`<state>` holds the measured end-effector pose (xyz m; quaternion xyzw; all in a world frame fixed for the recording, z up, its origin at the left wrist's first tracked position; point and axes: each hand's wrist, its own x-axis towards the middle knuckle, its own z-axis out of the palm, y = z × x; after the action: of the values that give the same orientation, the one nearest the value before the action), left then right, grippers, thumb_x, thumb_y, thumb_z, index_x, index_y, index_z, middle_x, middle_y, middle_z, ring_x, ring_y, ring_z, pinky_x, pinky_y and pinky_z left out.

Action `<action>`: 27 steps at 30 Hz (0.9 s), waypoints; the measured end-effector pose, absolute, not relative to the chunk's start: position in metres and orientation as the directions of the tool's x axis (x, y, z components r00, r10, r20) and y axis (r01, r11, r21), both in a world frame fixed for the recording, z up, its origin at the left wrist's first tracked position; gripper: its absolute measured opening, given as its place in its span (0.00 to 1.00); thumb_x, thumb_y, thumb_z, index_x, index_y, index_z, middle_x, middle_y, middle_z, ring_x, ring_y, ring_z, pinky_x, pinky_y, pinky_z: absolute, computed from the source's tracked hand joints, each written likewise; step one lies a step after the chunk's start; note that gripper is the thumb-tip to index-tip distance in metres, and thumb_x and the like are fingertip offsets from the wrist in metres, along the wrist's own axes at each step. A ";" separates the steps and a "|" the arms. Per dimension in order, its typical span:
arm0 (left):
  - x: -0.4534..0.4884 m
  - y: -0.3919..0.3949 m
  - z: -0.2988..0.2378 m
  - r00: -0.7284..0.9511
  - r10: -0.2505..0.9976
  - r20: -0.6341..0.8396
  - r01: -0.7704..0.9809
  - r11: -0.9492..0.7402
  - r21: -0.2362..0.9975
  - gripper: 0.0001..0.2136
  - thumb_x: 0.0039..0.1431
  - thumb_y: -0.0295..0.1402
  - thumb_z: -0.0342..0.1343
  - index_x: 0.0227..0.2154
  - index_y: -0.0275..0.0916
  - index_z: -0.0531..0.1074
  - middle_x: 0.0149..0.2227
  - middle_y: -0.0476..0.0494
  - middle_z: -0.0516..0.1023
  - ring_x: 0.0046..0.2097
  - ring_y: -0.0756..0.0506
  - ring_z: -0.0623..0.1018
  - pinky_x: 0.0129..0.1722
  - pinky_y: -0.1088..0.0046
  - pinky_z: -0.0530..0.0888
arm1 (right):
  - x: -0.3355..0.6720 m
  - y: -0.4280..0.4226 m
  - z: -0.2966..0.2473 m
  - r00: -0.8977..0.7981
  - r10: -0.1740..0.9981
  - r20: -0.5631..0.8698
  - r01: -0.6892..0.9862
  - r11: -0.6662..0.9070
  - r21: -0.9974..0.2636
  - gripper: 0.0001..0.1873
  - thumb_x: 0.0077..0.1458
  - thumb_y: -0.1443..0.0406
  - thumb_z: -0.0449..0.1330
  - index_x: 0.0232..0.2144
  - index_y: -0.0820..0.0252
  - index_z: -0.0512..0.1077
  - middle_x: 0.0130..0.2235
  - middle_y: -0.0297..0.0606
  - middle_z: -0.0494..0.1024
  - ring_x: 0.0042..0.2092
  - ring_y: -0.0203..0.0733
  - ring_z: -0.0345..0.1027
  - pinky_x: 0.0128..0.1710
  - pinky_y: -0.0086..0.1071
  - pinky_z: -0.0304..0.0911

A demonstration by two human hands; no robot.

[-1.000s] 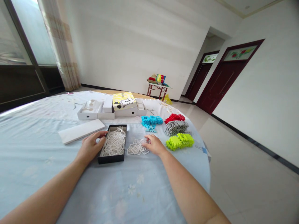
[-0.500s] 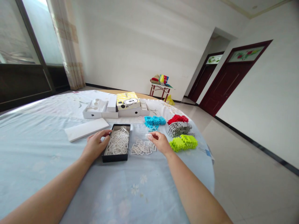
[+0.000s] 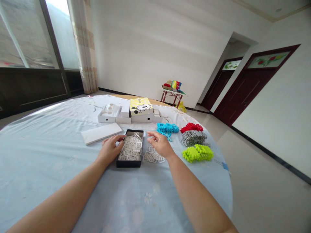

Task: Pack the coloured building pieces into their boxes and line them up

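Note:
A black open box (image 3: 128,164) stands on the table, filled with thin white plastic grid pieces (image 3: 132,145). My left hand (image 3: 111,149) holds the box by its left side, fingers and thumb against the rim. Just beyond the box's right edge hovers my right hand (image 3: 160,144), fingers bent and apart, with no piece visible between them. Below that hand lies a loose pile of the same white grid pieces (image 3: 153,156), partly hidden by it.
Stacks of blue (image 3: 167,128), red (image 3: 191,127), grey (image 3: 193,138) and lime-green interlocking pieces (image 3: 198,153) lie to the right. A white lid (image 3: 101,133) rests left of the box. Behind are white trays (image 3: 123,120) and a yellow cartoon box (image 3: 142,106).
My right hand has moved left toward the black box, and the white piece it pinched is out of its fingers. My left hand stays at the box. The view has shifted left.

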<state>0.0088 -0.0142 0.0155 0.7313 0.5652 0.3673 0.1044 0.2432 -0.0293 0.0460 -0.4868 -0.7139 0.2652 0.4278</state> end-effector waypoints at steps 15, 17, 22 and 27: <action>0.007 -0.010 0.012 0.094 0.918 0.385 0.751 -0.319 0.578 0.18 0.52 0.40 0.45 0.42 0.42 0.72 0.38 0.48 0.78 0.33 0.47 0.74 0.38 0.72 0.68 | 0.316 -0.043 0.036 -0.208 0.978 0.016 0.907 0.199 -0.370 0.33 0.38 0.51 0.66 0.46 0.60 0.70 0.46 0.46 0.73 0.48 0.49 0.66 0.47 0.39 0.59; 0.007 -0.010 0.013 0.094 0.920 0.379 0.748 -0.317 0.584 0.18 0.52 0.40 0.44 0.42 0.41 0.72 0.39 0.47 0.78 0.33 0.47 0.74 0.37 0.72 0.68 | 0.316 -0.043 0.035 -0.225 0.974 -0.032 0.917 0.200 -0.346 0.37 0.34 0.49 0.68 0.47 0.60 0.70 0.45 0.46 0.72 0.46 0.50 0.66 0.46 0.39 0.60; 0.005 -0.009 0.011 0.097 0.916 0.390 0.742 -0.328 0.585 0.19 0.52 0.40 0.45 0.43 0.41 0.72 0.38 0.47 0.78 0.33 0.47 0.74 0.35 0.72 0.68 | 0.312 -0.039 0.030 -0.237 0.970 -0.043 0.908 0.206 -0.364 0.33 0.35 0.55 0.69 0.45 0.61 0.71 0.40 0.42 0.73 0.42 0.45 0.68 0.42 0.35 0.61; 0.004 -0.007 0.009 0.106 0.910 0.401 0.737 -0.343 0.582 0.19 0.52 0.40 0.45 0.43 0.40 0.72 0.38 0.47 0.78 0.31 0.47 0.74 0.34 0.72 0.69 | 0.314 -0.032 0.021 -0.259 0.965 -0.036 0.875 0.219 -0.432 0.31 0.34 0.57 0.69 0.43 0.61 0.72 0.35 0.37 0.74 0.36 0.40 0.68 0.37 0.30 0.61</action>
<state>0.0037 -0.0071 0.0091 0.7343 0.5607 0.3638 0.1185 0.3142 -0.0318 0.0215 -0.5966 -0.7711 0.1867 0.1210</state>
